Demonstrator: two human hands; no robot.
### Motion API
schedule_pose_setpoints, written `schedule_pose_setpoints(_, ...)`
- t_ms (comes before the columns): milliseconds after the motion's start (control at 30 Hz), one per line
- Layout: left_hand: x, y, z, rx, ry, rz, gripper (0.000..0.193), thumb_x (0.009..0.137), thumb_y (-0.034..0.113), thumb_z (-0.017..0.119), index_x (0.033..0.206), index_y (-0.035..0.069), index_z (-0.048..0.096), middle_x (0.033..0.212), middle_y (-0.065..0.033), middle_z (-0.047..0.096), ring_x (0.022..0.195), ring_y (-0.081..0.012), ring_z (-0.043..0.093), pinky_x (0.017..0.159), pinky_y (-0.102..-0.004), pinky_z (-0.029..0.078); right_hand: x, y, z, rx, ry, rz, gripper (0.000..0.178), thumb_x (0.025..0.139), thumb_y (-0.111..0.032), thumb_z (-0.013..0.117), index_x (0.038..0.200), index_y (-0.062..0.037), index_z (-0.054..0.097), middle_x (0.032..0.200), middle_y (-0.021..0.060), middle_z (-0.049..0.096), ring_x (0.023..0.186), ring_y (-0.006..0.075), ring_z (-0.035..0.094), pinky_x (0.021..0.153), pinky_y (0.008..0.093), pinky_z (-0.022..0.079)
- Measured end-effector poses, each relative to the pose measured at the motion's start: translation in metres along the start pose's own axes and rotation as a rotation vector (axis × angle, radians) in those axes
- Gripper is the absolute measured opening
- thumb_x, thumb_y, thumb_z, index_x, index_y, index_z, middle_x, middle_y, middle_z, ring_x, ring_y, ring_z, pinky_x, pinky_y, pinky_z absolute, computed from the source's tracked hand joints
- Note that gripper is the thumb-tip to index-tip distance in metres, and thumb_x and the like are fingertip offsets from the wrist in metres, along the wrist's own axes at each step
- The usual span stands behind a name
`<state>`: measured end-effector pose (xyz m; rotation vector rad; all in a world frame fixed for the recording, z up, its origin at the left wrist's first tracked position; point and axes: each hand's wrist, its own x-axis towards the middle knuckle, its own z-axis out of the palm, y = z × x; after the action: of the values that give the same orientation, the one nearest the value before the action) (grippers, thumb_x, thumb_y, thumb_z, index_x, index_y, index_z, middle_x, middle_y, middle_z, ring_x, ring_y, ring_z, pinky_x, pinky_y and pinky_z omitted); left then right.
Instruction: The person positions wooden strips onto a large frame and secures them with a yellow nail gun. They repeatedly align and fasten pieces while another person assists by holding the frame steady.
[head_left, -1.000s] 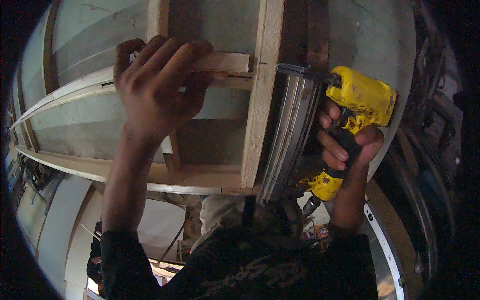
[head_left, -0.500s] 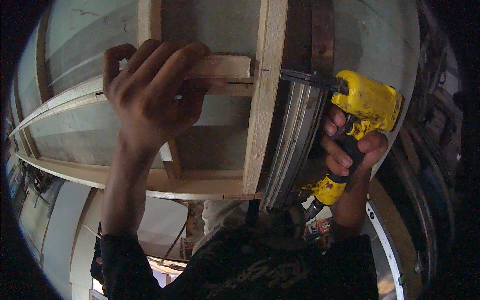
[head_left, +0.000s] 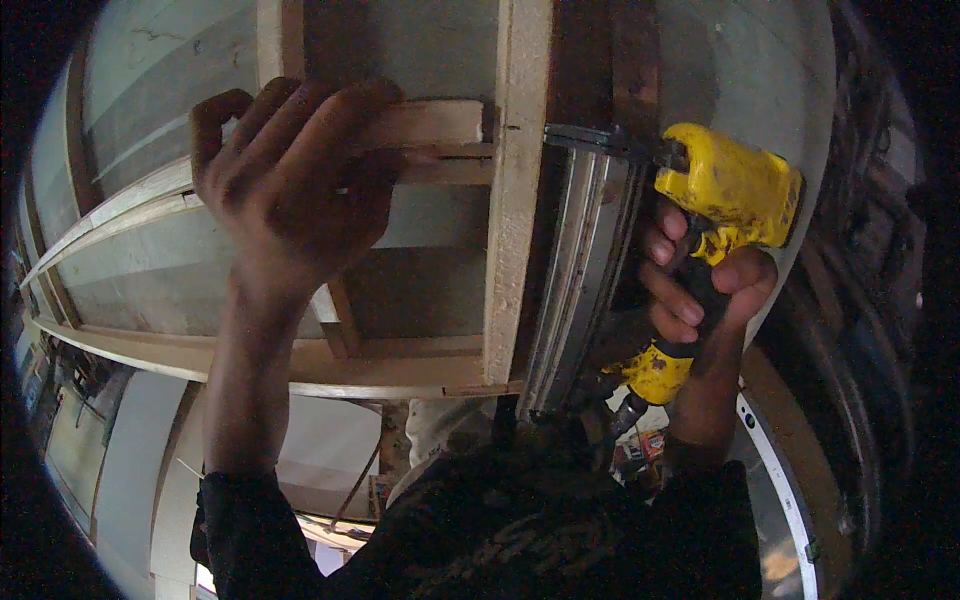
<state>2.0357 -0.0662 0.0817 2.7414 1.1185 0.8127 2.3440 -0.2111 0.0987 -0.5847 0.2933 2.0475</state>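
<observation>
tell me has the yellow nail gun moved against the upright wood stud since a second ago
No. The yellow nail gun keeps its nose against the upright wood stud, beside the short block; only the camera shifted.

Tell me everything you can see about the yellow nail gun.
The nail gun has a yellow, scuffed plastic-looking body, a dark grip and a long silvery metal magazine running down alongside the vertical wooden stud. Its nose is pressed against that stud near the top. The right hand wraps the grip. A fitting shows at the handle's lower end.

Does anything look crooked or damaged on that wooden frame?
Nothing stands out. The left hand holds a short pale wooden block against the upright wooden stud, and the right hand grips the yellow nail gun beside it.
</observation>
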Motion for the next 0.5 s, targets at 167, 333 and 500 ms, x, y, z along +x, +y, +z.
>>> schedule_pose_setpoints(167, 0.003, -0.0012, 0.0028, -0.013, 0.029, 0.059, 0.034, 0.06, 0.016, 0.081, 0.093, 0.016, 0.073, 0.081, 0.0018, 0.07, 0.076, -0.0166, 0.066, 0.075, -0.0332, 0.04, -0.0008, -0.0032, -0.0034, 0.08, -0.074, 0.028, 0.055, 0.07, -0.002, 0.057, 0.122, 0.0042, 0.038, 0.114, 0.0231, 0.047, 0.071, 0.03, 0.058, 0.053, 0.0426, 0.049)
schedule_pose_setpoints(333, 0.0058, 0.0015, 0.001, -0.032, -0.038, 0.035, 0.03, 0.065, 0.019, 0.08, 0.094, 0.014, 0.073, 0.086, -0.0005, 0.072, 0.078, -0.0187, 0.067, 0.077, -0.0336, 0.042, -0.0007, -0.0045, -0.0069, 0.052, -0.103, 0.014, 0.055, 0.07, -0.001, 0.056, 0.122, 0.0049, 0.037, 0.113, 0.0234, 0.047, 0.071, 0.0301, 0.058, 0.053, 0.0424, 0.049)
schedule_pose_setpoints(500, 0.0035, 0.0017, -0.0054, -0.017, -0.115, 0.013, 0.03, 0.071, 0.022, 0.079, 0.097, 0.009, 0.073, 0.092, -0.0041, 0.074, 0.082, -0.0207, 0.068, 0.079, -0.0368, 0.045, 0.0017, -0.0046, -0.0062, 0.031, -0.138, 0.031, 0.054, 0.073, -0.002, 0.057, 0.123, 0.0052, 0.038, 0.114, 0.0233, 0.046, 0.071, 0.0291, 0.058, 0.053, 0.0419, 0.05)
